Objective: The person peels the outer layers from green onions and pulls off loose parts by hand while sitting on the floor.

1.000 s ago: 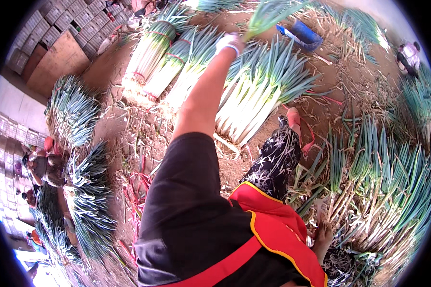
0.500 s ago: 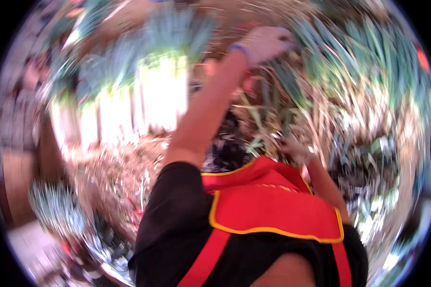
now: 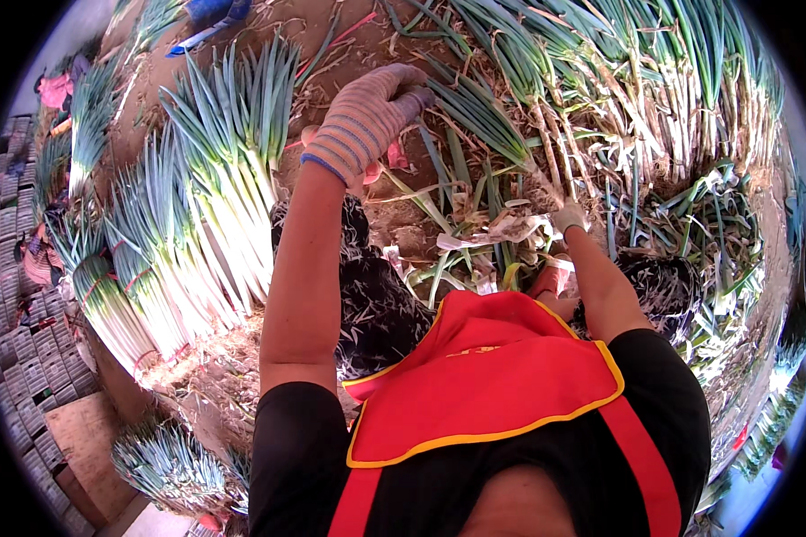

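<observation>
My left hand [image 3: 367,116], in a striped knit glove with a blue cuff, is raised near the middle. Its fingers are bent, with a gap between them and the thumb. They are beside the leaf tips of a long green onion [image 3: 488,125], and I see nothing in them. The onion slants down to the right, its root end by my right hand [image 3: 571,217]. That hand is low and closed around the onion's pale lower end; its fingers are partly hidden. Loose leaves and peeled husks [image 3: 497,228] lie on the soil below.
Trimmed green onion bundles [image 3: 233,215] with white stems stand at the left, some banded red. A thick row of untrimmed onions [image 3: 681,98] lies at the far right. Leaf scraps [image 3: 707,206] are heaped beside my leg. A blue object [image 3: 210,22] lies at the far left.
My left hand has moved left and slightly down, away from the leaves at the right. The whole view has shifted and become sharper. My right hand stays low by the onion's root end.
</observation>
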`<action>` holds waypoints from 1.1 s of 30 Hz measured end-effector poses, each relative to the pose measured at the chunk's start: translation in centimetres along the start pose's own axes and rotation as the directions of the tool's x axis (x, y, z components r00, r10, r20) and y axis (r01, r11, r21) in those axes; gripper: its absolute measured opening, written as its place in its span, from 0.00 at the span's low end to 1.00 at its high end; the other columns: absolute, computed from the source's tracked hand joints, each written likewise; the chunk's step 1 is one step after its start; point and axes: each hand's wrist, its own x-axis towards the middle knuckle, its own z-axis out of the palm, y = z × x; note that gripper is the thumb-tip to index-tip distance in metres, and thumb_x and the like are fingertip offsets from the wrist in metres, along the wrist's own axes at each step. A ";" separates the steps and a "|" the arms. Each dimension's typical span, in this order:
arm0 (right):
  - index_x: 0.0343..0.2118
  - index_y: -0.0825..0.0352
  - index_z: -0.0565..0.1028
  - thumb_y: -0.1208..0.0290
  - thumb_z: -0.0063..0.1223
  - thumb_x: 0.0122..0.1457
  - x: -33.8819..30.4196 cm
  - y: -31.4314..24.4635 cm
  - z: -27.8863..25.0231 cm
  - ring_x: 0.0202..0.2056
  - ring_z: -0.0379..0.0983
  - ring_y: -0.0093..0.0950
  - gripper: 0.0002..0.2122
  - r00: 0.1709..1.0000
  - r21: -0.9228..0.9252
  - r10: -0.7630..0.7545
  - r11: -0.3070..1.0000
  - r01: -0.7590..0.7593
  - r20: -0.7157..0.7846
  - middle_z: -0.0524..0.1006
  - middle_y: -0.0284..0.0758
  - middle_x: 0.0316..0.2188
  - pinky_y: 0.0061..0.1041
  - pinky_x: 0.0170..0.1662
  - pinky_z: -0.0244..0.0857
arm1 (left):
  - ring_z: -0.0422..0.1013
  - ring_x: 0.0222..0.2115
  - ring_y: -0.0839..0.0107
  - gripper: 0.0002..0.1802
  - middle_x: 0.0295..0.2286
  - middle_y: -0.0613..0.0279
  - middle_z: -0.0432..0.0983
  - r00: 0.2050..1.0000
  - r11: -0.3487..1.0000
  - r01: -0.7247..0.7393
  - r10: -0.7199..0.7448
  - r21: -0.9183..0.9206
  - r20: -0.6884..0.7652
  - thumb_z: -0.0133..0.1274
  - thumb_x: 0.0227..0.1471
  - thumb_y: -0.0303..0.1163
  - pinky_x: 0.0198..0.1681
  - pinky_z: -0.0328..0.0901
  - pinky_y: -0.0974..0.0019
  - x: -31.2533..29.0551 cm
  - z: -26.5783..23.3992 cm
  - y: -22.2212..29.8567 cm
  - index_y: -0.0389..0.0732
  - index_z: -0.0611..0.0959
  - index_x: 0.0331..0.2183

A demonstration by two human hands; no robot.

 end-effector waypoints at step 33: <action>0.40 0.74 0.72 0.73 0.60 0.54 -22.2 -22.3 -29.9 0.32 0.71 0.19 0.14 0.544 0.811 -0.706 -0.074 0.581 -0.454 0.76 0.33 0.32 0.20 0.37 0.67 | 0.72 0.30 0.69 0.15 0.32 0.63 0.74 0.997 0.110 0.079 -0.003 -0.991 0.079 0.55 0.54 0.31 0.32 0.69 0.65 0.7 2.8 0.2 0.39 0.75 0.44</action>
